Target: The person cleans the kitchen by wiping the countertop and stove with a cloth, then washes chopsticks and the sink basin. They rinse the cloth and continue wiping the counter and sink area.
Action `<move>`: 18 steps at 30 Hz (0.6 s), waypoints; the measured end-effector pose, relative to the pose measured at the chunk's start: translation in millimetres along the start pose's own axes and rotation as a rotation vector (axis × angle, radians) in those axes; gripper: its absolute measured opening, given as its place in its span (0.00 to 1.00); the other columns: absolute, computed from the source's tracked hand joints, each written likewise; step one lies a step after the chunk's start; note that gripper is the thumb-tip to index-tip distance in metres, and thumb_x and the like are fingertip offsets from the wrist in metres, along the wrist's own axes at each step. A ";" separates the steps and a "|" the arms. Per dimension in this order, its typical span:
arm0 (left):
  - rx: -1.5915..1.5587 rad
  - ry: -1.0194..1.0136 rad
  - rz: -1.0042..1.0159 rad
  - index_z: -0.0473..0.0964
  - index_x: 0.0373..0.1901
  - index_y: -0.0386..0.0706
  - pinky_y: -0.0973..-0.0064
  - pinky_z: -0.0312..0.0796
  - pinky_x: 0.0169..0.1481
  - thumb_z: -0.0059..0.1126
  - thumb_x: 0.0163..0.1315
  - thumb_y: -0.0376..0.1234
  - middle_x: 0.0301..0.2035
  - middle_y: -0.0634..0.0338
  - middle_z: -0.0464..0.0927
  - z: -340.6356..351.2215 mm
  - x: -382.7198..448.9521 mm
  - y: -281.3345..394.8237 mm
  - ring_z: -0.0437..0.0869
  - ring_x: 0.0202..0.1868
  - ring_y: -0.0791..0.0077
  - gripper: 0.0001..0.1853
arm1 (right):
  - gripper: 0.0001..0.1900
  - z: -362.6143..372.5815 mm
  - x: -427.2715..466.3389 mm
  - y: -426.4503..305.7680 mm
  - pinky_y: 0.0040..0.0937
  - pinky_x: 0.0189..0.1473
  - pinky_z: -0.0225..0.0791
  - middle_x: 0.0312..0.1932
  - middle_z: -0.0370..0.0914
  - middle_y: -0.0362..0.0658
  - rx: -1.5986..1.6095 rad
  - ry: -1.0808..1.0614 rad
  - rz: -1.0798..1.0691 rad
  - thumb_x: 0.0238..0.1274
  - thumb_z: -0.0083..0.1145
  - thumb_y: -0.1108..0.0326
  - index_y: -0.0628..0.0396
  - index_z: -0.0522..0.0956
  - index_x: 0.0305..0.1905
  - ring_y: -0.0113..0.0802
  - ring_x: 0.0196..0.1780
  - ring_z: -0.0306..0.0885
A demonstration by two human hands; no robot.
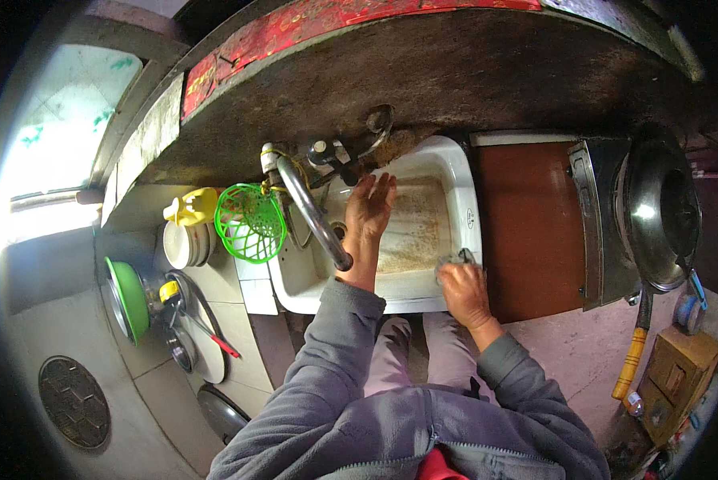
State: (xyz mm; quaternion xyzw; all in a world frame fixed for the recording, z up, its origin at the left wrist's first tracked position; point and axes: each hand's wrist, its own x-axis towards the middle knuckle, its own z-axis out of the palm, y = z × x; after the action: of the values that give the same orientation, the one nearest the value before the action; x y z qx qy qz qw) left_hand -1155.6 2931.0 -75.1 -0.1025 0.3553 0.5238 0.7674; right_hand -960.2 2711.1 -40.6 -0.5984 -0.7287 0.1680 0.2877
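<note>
A white ceramic sink (464,180) with brownish stains on its basin floor lies before me. Over its left part reaches my left hand (368,207), fingers stretched and nothing in it. The curved metal faucet spout (314,210) passes just left of that hand, its end overlapping my wrist in view. At the sink's near right corner, my right hand (467,294) is closed around a crumpled grey scrubber or rag (468,257), mostly hidden by the fingers. The drain hole (337,230) shows left of my left forearm.
A green plastic basket (230,225) hangs left of the faucet, near stacked bowls (179,245) and a yellow container (198,206). Right of the sink are a reddish-brown board (530,228) and a wok (641,240). A green basin (134,300) stands at far left.
</note>
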 end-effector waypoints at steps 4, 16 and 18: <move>0.151 0.332 -0.006 0.61 0.67 0.34 0.56 0.78 0.58 0.46 0.77 0.36 0.60 0.47 0.70 -2.8 -57.0 -12.3 0.77 0.59 0.51 0.23 | 0.12 -6.2 63.8 23.0 0.40 0.54 0.69 0.45 0.77 0.49 0.394 0.251 0.313 0.56 0.53 0.79 0.60 0.80 0.45 0.51 0.53 0.75; 2.039 0.513 1.023 0.78 0.44 0.43 0.67 0.73 0.42 0.58 0.65 0.30 0.30 0.58 0.77 -175.4 -203.7 188.3 0.79 0.34 0.63 0.07 | 0.08 31.6 76.1 -35.7 0.47 0.57 0.70 0.51 0.79 0.56 -0.116 -0.815 0.388 0.61 0.54 0.71 0.59 0.84 0.38 0.52 0.63 0.71; 2.033 0.631 1.144 0.76 0.49 0.43 0.67 0.71 0.42 0.57 0.67 0.33 0.31 0.58 0.75 -188.4 -191.0 221.8 0.77 0.34 0.66 0.11 | 0.09 64.1 122.2 -5.8 0.48 0.59 0.69 0.52 0.78 0.57 -0.023 -0.711 0.570 0.63 0.54 0.69 0.58 0.83 0.42 0.53 0.63 0.71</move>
State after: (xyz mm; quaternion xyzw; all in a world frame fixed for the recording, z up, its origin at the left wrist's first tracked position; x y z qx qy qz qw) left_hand -1470.6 2787.1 -39.7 0.5968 0.7706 0.2211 0.0341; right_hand -1018.9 2834.5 -60.3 -0.6835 -0.5901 0.4272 -0.0448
